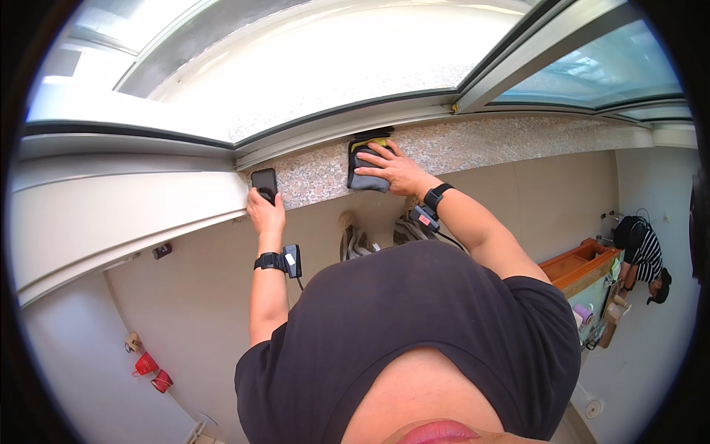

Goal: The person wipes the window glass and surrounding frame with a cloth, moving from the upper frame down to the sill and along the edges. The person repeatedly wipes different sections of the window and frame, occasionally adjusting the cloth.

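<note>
A speckled stone windowsill [471, 145] runs along the window in front of me. At its left end my left hand [267, 213] holds a black smartphone [264, 184] between thumb and fingers. To the right of it, my right hand [395, 169] lies flat, fingers spread, on a folded grey cloth [368, 183] with black edging and a yellow part, pressing it against the sill. The cloth's far edge reaches close to the metal window track [333, 129]. Part of the cloth is hidden under my fingers.
A glass window sash [588, 66] stands at the right. Another person [646, 250] in a striped top bends by a wooden table [577, 266] at the far right, with cups and other items on it. Red bags [146, 364] sit on the floor at lower left.
</note>
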`<state>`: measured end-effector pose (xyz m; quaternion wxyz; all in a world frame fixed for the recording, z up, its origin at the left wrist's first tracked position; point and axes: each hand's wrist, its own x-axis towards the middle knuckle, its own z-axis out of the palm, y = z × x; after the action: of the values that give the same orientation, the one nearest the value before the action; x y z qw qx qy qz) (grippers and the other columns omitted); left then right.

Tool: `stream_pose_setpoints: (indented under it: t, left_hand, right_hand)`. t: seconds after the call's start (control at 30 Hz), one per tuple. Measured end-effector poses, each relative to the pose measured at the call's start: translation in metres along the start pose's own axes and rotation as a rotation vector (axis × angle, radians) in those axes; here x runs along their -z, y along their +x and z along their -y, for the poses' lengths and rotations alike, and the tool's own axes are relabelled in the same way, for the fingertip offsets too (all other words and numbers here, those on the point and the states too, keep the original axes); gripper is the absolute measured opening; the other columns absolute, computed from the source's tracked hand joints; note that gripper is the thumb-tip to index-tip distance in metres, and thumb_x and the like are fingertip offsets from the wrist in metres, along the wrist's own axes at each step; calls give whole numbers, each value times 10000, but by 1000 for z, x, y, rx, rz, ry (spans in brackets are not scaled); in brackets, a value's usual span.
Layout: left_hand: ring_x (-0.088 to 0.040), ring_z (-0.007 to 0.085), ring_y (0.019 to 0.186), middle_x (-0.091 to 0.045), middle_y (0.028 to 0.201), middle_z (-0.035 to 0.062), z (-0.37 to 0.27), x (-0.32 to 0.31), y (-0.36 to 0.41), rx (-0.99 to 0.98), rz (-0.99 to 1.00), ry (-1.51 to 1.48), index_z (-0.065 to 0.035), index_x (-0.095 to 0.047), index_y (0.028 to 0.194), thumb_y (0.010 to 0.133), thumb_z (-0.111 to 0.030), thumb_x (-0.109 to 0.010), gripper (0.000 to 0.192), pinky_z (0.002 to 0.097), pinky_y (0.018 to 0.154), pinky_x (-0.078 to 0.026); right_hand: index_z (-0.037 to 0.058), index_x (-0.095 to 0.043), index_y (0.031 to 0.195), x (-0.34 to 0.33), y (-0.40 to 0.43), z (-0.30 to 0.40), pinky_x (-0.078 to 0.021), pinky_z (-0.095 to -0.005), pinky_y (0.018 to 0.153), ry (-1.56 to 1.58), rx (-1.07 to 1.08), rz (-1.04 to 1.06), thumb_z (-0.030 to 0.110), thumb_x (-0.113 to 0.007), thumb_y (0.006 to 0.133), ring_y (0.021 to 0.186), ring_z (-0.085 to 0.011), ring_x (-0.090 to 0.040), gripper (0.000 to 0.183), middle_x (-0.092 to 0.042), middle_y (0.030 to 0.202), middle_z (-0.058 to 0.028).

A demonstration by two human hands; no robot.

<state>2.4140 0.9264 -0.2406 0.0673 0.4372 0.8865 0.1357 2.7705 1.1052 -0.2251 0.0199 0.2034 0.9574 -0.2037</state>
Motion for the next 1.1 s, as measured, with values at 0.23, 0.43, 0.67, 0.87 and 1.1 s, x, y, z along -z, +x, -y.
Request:
stream_pose_setpoints:
  t: [0.23, 0.43, 0.67, 0.87, 1.1]
  left_hand:
    - [-283, 476, 1455, -324, 1546, 302, -12, -4, -11, -55, -95, 134, 15, -338, 1467, 864, -263, -774, 794, 560, 1211, -261]
    - [-228, 482, 1483, -259, 1593, 283, -61, -9, -31, -32, -42, 139, -17, -310, 1512, 861, -244, -765, 826, 571, 1225, -224]
    - [-213, 494, 1492, -292, 1581, 283, -133, -21, -54, -334, 74, 9, -17, -317, 1512, 875, -184, -733, 779, 565, 1238, -198]
    - [-253, 485, 1483, -320, 1575, 253, -210, -31, -45, -740, 227, -140, -30, -364, 1491, 881, -147, -715, 714, 562, 1219, -256]
    - [-335, 398, 1487, -410, 1567, 186, -302, -40, -28, -1220, 427, -265, -39, -473, 1451, 872, -195, -744, 658, 485, 1204, -332]
  right_hand:
    - [379, -452, 1521, 14, -182, -124, -131, -563, 1255, -82, -408, -210, 167, -651, 911, 1560, -304, -222, 676, -313, 1672, 3]
    - [385, -412, 1552, 17, -272, -211, -147, -602, 1239, -74, -899, -360, 113, -669, 860, 1570, -323, -174, 787, -248, 1698, -1]
    - [348, -395, 1569, -17, -201, -150, -25, -671, 1214, 26, -930, -507, 191, -727, 784, 1575, -401, -81, 867, -208, 1706, -75]
    - [351, -414, 1559, -25, -128, -49, -31, -656, 1220, 110, -355, -319, 174, -743, 758, 1583, -367, -95, 883, -215, 1706, -72]
    - [356, -410, 1547, 0, -156, -77, -152, -619, 1229, -50, -246, -247, 311, -761, 792, 1556, -337, -214, 834, -285, 1675, -30]
